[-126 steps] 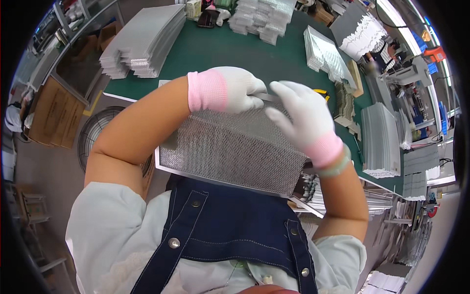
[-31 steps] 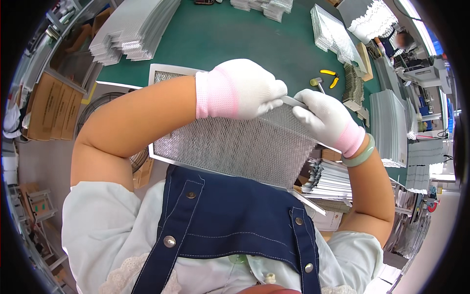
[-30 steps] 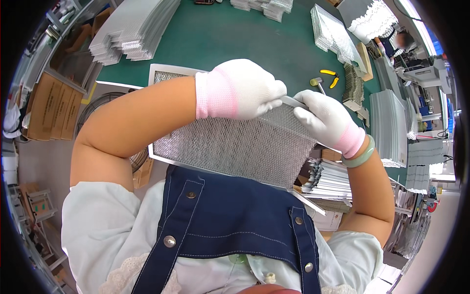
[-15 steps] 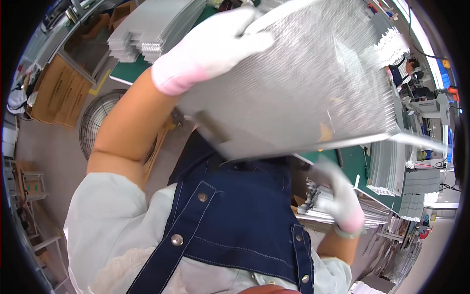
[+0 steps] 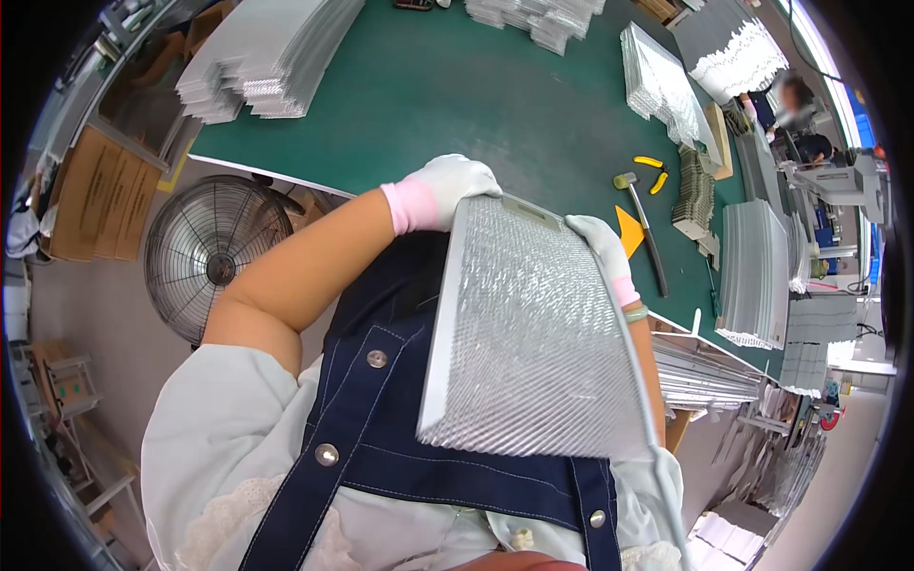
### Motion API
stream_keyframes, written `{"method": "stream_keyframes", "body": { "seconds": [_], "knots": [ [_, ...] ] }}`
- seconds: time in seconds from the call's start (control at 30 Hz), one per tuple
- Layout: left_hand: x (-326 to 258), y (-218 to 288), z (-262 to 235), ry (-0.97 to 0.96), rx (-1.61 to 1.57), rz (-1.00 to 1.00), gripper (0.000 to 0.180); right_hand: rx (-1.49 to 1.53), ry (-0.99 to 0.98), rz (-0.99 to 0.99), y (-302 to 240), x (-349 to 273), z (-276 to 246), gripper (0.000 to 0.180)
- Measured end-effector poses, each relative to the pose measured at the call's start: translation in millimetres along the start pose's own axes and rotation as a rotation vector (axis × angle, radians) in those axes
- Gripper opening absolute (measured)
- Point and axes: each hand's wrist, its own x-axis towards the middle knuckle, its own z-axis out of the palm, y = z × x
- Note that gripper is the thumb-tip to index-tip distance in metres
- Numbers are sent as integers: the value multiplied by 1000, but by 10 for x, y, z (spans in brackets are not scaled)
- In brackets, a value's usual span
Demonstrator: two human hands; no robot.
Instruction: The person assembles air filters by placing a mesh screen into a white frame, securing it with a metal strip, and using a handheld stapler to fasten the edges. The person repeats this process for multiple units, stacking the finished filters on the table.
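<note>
In front of my chest is a silvery metal mesh filter panel (image 5: pixel 533 333), tilted toward me. Pale frame strips run along its left and right sides, and a flat end strip with a slot (image 5: pixel 538 214) lies at its far end. My left hand (image 5: pixel 457 183), in a white glove with a pink cuff, is closed on the far left corner. The far right corner is gripped by my right hand (image 5: pixel 600 243), gloved the same way. Parts of the fingers of both hands are hidden by the panel.
On the green table (image 5: pixel 457 105) lie a mallet (image 5: pixel 643 219), yellow-handled pliers (image 5: pixel 653 173) and an orange-yellow triangular piece (image 5: pixel 628 231). Stacked metal sheets (image 5: pixel 286 57) stand far left, more stacks (image 5: pixel 752 276) at right. A floor fan (image 5: pixel 219 262) is at left. Another person (image 5: pixel 792 114) works far right.
The panel has swung down from over the table to my chest, uncovering the tabletop. My left hand has come lower and nearer; my right hand, free before, now grips the panel's right corner.
</note>
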Motion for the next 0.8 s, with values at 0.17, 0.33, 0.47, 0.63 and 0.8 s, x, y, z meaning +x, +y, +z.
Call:
{"method": "stream_keyframes", "body": {
  "seconds": [0.17, 0.33, 0.47, 0.63, 0.8],
  "knots": [
    [-160, 69, 89, 143, 38, -48, 30, -113, 30, -113, -33, 0, 71, 31],
    [-34, 113, -95, -92, 45, -113, 30, -123, -93, -121, -60, 103, -69, 32],
    [104, 24, -110, -147, 49, -68, 30, -121, -262, -95, 212, 206, -175, 32],
    [133, -293, -186, -29, -68, -134, 34, -112, -169, 83, -68, 248, -252, 41],
    [302, 567, -1096, 373, -987, -10, 37, 234, -26, 233, 227, 331, -78, 47]
  ]
}}
